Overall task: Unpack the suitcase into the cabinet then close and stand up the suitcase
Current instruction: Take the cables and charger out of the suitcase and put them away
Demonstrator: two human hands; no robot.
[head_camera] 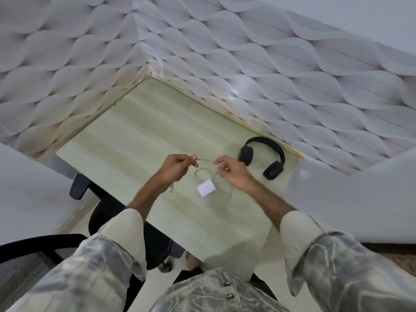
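Note:
A white charger block lies on the pale wooden desk, and its thin pale cable runs up from it in loops. My left hand pinches the cable above the desk. My right hand pinches the same cable a short way to the right, so a stretch of it spans between both hands. Black over-ear headphones lie on the desk just right of my right hand. No suitcase or cabinet is in view.
The desk sits in a corner between walls with wavy grey wallpaper. A black office chair stands under the desk's left edge, and another mesh chair back is at lower left. White panels flank both sides.

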